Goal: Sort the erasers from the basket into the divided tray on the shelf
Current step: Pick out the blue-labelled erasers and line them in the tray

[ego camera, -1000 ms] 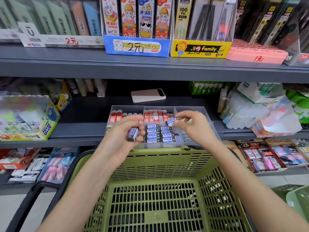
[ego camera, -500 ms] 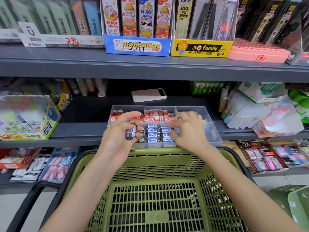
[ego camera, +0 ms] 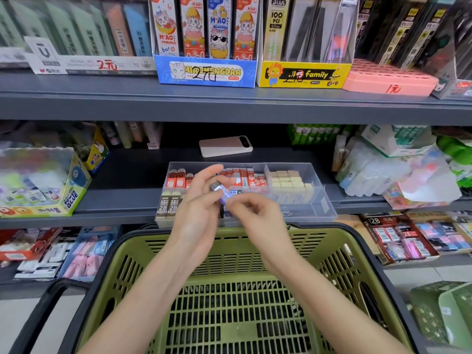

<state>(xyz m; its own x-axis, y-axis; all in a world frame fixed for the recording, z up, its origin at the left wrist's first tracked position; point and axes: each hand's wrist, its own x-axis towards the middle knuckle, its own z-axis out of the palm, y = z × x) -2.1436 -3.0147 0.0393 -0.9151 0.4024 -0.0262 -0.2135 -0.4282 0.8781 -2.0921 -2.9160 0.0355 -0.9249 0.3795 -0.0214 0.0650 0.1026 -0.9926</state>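
Glue box (ego camera: 43,185) far left on shelf (ego camera: 122,200). Clear divided tray (ego camera: 325,203) mid-shelf. 2B erasers (ego camera: 169,206) in its front-left section, red erasers (ego camera: 176,178) behind them. Left hand (ego camera: 196,210) raised before tray's middle, thumb and fingers narrowly pinching upper end of blue-sleeved eraser (ego camera: 221,192), index finger straight up. Right hand (ego camera: 255,213) just beside it, fingertips pinching eraser's lower end; grip detail blurred. Eraser tilted, in air over tray's middle column. Cream erasers (ego camera: 286,180) in back-right section. Green basket (ego camera: 229,315) below both forearms.
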